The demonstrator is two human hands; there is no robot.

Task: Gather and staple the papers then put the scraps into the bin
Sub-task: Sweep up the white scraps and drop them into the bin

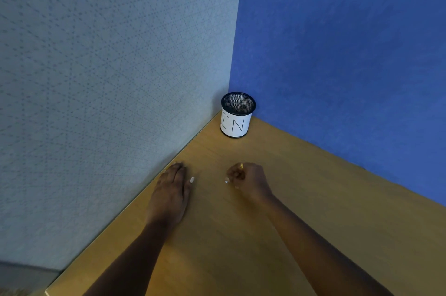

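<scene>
Near the mesh bin (238,115), the left hand (171,189) is lying flat, fingers extended, while the right hand (248,178) is curling loosely closed, holding nothing visible.

The desk (265,211) is smooth wood-look laminate with a soft sheen. The far mesh bin (237,114) is black metal, wrapped in matt white paper. Both partitions, grey (96,78) left and blue (350,42) right, look like textured matt cloth.

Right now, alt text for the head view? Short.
Two bare hands rest on a wooden desk: the left hand lies flat by the grey partition, the right hand is loosely curled and wears a gold ring. Beyond them, a black mesh bin with a white paper label stands in the corner against the blue wall.
</scene>
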